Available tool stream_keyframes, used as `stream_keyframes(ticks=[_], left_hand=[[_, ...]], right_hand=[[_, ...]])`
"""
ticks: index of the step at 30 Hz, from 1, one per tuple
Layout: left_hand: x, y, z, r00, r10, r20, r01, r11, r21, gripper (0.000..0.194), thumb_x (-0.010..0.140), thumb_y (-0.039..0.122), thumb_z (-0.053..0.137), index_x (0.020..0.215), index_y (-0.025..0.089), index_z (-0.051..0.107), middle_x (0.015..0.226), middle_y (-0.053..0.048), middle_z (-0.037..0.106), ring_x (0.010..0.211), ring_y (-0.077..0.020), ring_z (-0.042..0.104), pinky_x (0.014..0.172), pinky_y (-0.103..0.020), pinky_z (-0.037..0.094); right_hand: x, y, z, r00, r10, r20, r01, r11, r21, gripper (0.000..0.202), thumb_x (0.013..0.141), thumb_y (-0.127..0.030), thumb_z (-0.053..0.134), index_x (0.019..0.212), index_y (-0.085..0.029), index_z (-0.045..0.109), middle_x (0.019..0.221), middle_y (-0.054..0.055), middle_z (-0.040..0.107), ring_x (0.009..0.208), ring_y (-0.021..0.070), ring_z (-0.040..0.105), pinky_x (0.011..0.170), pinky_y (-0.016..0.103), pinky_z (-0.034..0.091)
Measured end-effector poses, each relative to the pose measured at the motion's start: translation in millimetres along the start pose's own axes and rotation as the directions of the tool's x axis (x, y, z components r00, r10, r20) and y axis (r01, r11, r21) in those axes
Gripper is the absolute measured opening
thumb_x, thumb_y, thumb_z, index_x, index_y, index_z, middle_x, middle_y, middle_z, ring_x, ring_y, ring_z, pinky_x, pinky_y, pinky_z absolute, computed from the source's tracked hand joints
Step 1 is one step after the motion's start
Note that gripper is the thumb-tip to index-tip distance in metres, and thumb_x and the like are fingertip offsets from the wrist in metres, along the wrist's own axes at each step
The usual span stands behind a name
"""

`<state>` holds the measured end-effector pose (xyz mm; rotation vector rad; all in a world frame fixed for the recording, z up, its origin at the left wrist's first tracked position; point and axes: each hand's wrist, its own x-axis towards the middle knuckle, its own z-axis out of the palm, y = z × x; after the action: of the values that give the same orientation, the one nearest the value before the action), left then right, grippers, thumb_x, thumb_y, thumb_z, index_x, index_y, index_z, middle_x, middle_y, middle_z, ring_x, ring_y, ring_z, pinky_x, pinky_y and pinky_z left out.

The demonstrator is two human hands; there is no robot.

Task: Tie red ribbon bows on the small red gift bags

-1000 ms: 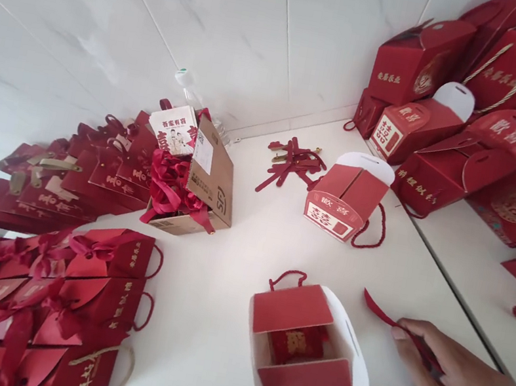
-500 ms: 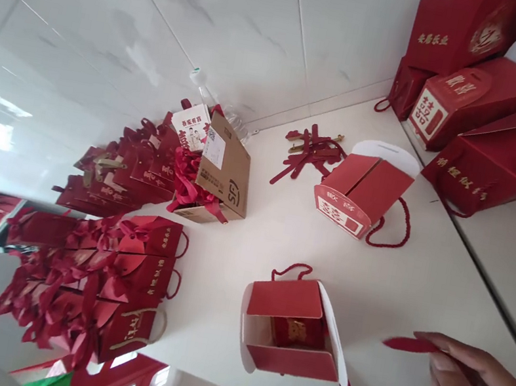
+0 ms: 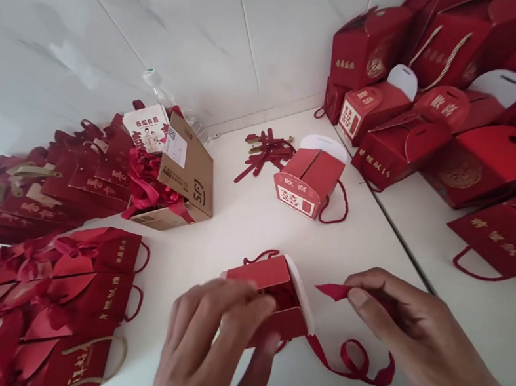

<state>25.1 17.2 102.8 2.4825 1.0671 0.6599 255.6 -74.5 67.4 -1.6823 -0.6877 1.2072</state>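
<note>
An open red gift box [image 3: 256, 272] with white inner flaps lies at the near middle of the white table. My left hand [image 3: 222, 340] is over its near left side, fingers curved and apart, with nothing seen in them. To the right, my right hand [image 3: 396, 317] pinches the pointed end of a red ribbon [image 3: 333, 291] between thumb and forefinger. More red ribbon [image 3: 356, 370] curls on the table from the box's right side towards the right hand. Another red box [image 3: 310, 179], its two top flaps together, stands behind with a cord loop on its right.
A cardboard box [image 3: 189, 174] full of red ribbons stands at the back left. Rows of bow-tied red boxes [image 3: 92, 297] fill the left. Twisted red cords [image 3: 268, 151] lie near the wall. Red boxes [image 3: 406, 146] crowd the back right, beyond a table seam.
My left hand has come into view over the open box. My right hand, still pinching the ribbon end, now shows more fully and further left. The view has shifted, showing more of the right side.
</note>
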Motion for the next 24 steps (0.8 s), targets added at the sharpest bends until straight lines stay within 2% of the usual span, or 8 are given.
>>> stream_keyframes(ticks=[3, 7, 11, 16, 20, 24], left_hand=[[27, 2, 22.6, 0.987, 0.159, -0.001, -0.157, 0.976, 0.153, 0.022, 0.097, 0.013, 0.06, 0.116, 0.021, 0.065, 0.115, -0.008, 0.069, 0.104, -0.0232, 0.061, 0.091, -0.04, 0.047], [32, -9, 34.0, 0.975, 0.219, 0.03, -0.221, 0.962, 0.16, 0.019, 0.096, 0.008, 0.06, 0.11, 0.021, 0.065, 0.107, -0.004, 0.07, 0.096, -0.0203, 0.059, 0.089, -0.037, 0.042], [26, -12, 31.2, 0.972, 0.235, 0.022, -0.236, 0.964, 0.12, 0.02, 0.095, 0.008, 0.063, 0.111, 0.021, 0.066, 0.108, -0.004, 0.07, 0.099, -0.0208, 0.057, 0.093, -0.037, 0.042], [28, 4, 28.5, 0.971, 0.221, -0.087, -0.215, 0.974, 0.071, 0.018, 0.095, 0.009, 0.064, 0.109, 0.02, 0.068, 0.105, -0.005, 0.072, 0.099, -0.0206, 0.058, 0.103, -0.042, 0.038], [33, 13, 31.5, 0.976, 0.217, -0.034, -0.216, 0.976, 0.024, 0.013, 0.096, 0.009, 0.063, 0.102, 0.019, 0.07, 0.097, -0.002, 0.073, 0.089, -0.0181, 0.06, 0.095, -0.038, 0.04], [34, 14, 36.9, 0.98, 0.193, -0.043, -0.192, 0.981, 0.02, 0.017, 0.096, 0.006, 0.059, 0.092, 0.018, 0.071, 0.086, -0.002, 0.07, 0.079, -0.0179, 0.058, 0.09, -0.037, 0.039]], right_hand=[[2, -1, 1, 0.999, -0.014, 0.044, 0.016, 0.999, -0.045, 0.043, 0.096, -0.066, 0.056, 0.089, -0.024, 0.064, 0.067, -0.004, 0.039, 0.057, 0.0138, 0.028, 0.047, 0.025, 0.026], [6, 0, 0, 0.996, 0.015, 0.082, -0.011, 0.999, -0.048, 0.038, 0.097, -0.062, 0.057, 0.087, -0.025, 0.06, 0.067, -0.006, 0.03, 0.058, 0.0135, 0.021, 0.046, 0.025, 0.022], [11, 2, -1, 0.995, 0.025, 0.099, -0.021, 0.999, -0.041, 0.042, 0.095, -0.066, 0.06, 0.086, -0.026, 0.063, 0.066, -0.007, 0.027, 0.058, 0.0131, 0.021, 0.046, 0.024, 0.022], [16, -1, 0, 0.979, 0.096, 0.18, -0.088, 0.995, -0.052, 0.041, 0.093, -0.066, 0.062, 0.084, -0.026, 0.066, 0.064, -0.006, 0.033, 0.055, 0.0126, 0.024, 0.043, 0.024, 0.02], [16, -5, 1, 0.972, 0.117, 0.206, -0.101, 0.991, -0.086, 0.041, 0.092, -0.066, 0.064, 0.085, -0.026, 0.067, 0.064, -0.005, 0.036, 0.055, 0.0128, 0.029, 0.044, 0.024, 0.02], [16, -9, 0, 0.967, 0.091, 0.238, -0.06, 0.989, -0.134, 0.04, 0.091, -0.064, 0.065, 0.085, -0.025, 0.068, 0.063, -0.005, 0.036, 0.054, 0.012, 0.027, 0.046, 0.025, 0.018]])
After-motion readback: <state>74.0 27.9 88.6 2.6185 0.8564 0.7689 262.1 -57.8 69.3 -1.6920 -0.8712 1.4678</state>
